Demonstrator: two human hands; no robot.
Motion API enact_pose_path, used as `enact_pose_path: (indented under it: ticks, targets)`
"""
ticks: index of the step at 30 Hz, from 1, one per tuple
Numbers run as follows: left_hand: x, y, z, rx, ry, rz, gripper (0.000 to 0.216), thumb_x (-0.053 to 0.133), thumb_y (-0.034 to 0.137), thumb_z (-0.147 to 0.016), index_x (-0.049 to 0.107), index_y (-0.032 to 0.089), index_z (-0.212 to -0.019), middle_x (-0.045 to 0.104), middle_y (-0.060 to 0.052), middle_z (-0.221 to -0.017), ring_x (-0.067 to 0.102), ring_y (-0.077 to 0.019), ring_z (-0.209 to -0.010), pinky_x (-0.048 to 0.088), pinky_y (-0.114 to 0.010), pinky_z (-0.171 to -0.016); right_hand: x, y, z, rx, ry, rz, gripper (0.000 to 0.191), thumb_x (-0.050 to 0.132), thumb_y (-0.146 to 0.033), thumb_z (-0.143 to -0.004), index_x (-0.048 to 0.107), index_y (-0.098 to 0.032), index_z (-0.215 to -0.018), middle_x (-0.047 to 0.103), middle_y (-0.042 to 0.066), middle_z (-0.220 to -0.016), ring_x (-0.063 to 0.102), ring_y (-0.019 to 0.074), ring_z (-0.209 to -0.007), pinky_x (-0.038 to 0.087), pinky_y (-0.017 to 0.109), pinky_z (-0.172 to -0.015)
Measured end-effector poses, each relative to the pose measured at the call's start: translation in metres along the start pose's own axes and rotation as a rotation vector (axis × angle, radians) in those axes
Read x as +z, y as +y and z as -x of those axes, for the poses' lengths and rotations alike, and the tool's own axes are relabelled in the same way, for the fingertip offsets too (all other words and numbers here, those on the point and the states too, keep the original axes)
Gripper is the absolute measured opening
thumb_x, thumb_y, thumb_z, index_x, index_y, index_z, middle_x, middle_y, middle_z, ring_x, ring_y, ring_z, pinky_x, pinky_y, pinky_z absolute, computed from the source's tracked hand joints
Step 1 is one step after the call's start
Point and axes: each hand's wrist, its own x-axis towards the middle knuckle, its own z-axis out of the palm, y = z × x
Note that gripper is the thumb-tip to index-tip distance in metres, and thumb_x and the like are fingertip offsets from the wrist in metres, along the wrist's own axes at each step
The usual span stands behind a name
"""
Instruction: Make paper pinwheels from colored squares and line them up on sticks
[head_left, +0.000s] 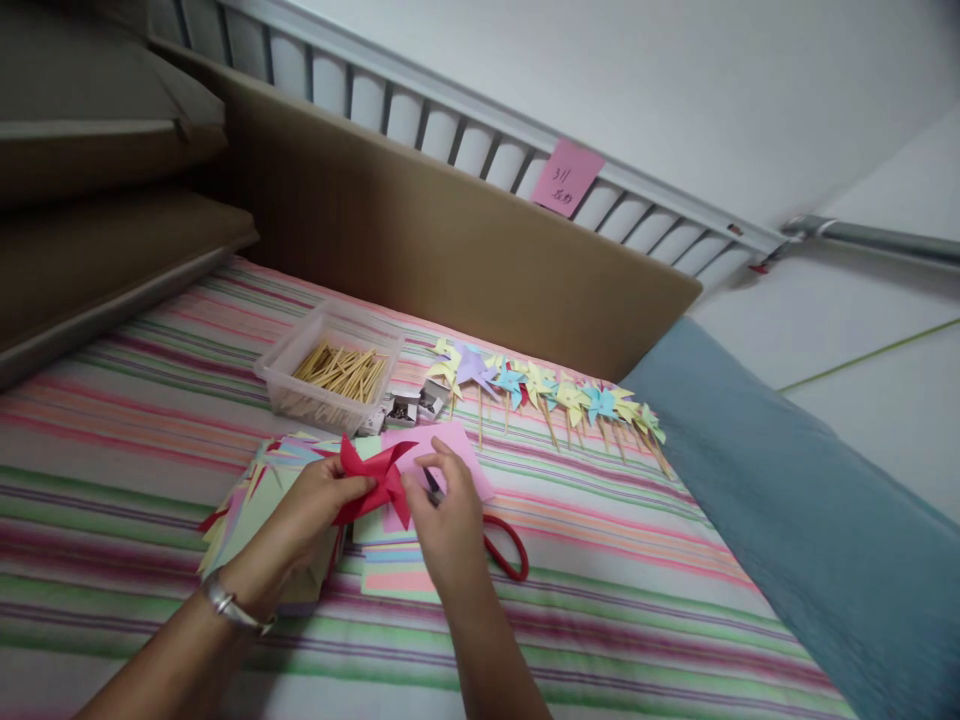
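My left hand (311,505) is closed on a red paper pinwheel (373,478), holding it by its left side above a stack of coloured paper sheets (247,500). My right hand (448,520) is closed in a pinch on a small dark thin thing (433,485), its tip close to the pinwheel's centre. A pink paper sheet (450,445) lies just beyond both hands. Red-handled scissors (510,548) lie on the striped cloth to the right of my right hand.
A clear plastic box of wooden sticks (330,375) stands beyond the hands, with small staple-like boxes (409,408) beside it. A row of several finished pinwheels on sticks (555,395) lies to the right. A cardboard panel (450,240) and a white rail stand behind; blue cloth (787,520) covers the right.
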Motion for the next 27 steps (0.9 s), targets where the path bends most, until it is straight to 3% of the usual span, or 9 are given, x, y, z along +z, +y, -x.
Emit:
enact_pose_path:
  ticks: [2, 6, 8, 11, 17, 22, 27]
  targets:
    - [-0.003, 0.002, 0.000, 0.002, 0.005, 0.029, 0.008, 0.071, 0.017, -0.059, 0.070, 0.014, -0.067, 0.071, -0.001, -0.062, 0.058, -0.0125, -0.055, 0.041, -0.021, -0.057, -0.001, 0.003, -0.003, 0.144, 0.015, -0.189, 0.024, 0.062, -0.029, -0.073, 0.059, -0.021, -0.096, 0.061, 0.009, -0.116, 0.053, 0.0227, -0.112, 0.038, 0.038, -0.097]
    - [0.001, 0.006, 0.006, 0.000, 0.000, 0.087, 0.011, 0.073, 0.019, -0.058, 0.071, 0.014, -0.068, 0.071, -0.002, -0.062, 0.058, -0.0133, -0.056, 0.042, -0.022, -0.059, 0.005, 0.006, -0.003, 0.343, -0.186, -0.509, 0.029, 0.068, -0.032, -0.066, 0.060, -0.018, -0.090, 0.067, 0.006, -0.093, 0.062, 0.0207, -0.089, 0.046, 0.030, -0.079]
    - [0.006, 0.006, 0.010, 0.015, -0.026, 0.099, 0.014, 0.074, 0.020, -0.059, 0.071, 0.013, -0.071, 0.071, -0.003, -0.064, 0.059, -0.0140, -0.058, 0.043, -0.023, -0.060, 0.009, 0.006, -0.001, 0.338, -0.268, -0.557, 0.022, 0.068, -0.029, -0.065, 0.062, -0.016, -0.082, 0.066, 0.001, -0.078, 0.060, 0.0172, -0.075, 0.045, 0.027, -0.070]
    - [0.013, 0.006, 0.014, 0.021, -0.044, 0.111, 0.015, 0.074, 0.021, -0.059, 0.071, 0.014, -0.071, 0.071, -0.003, -0.064, 0.059, -0.0147, -0.059, 0.045, -0.024, -0.062, 0.012, 0.004, 0.000, 0.338, -0.287, -0.525, 0.011, 0.064, -0.026, -0.065, 0.060, -0.016, -0.069, 0.055, -0.004, -0.059, 0.048, 0.0115, -0.057, 0.039, 0.023, -0.058]
    - [0.013, 0.004, 0.015, -0.035, -0.034, 0.063, 0.011, 0.075, 0.020, -0.060, 0.070, 0.014, -0.068, 0.068, -0.001, -0.060, 0.059, -0.0140, -0.058, 0.044, -0.023, -0.061, 0.009, 0.006, -0.003, 0.294, -0.281, -0.431, 0.014, 0.059, -0.022, -0.064, 0.048, -0.018, -0.056, 0.036, -0.008, -0.050, 0.031, 0.0079, -0.048, 0.025, 0.020, -0.047]
    - [0.009, 0.004, 0.015, -0.058, -0.079, 0.019, 0.012, 0.075, 0.023, -0.061, 0.068, 0.014, -0.063, 0.067, -0.002, -0.060, 0.061, -0.0157, -0.063, 0.045, -0.025, -0.065, 0.008, 0.010, -0.003, 0.289, -0.334, -0.403, 0.012, 0.059, -0.019, -0.063, 0.049, -0.018, -0.057, 0.038, -0.008, -0.050, 0.032, 0.0077, -0.048, 0.025, 0.020, -0.046]
    - [0.007, 0.010, 0.014, -0.036, -0.082, 0.009, 0.010, 0.075, 0.020, -0.060, 0.067, 0.014, -0.059, 0.065, 0.002, -0.055, 0.056, -0.0119, -0.054, 0.044, -0.021, -0.057, 0.002, 0.008, -0.005, 0.239, -0.393, -0.436, 0.009, 0.062, -0.020, -0.065, 0.055, -0.017, -0.061, 0.045, -0.006, -0.053, 0.040, 0.0085, -0.050, 0.033, 0.020, -0.050]
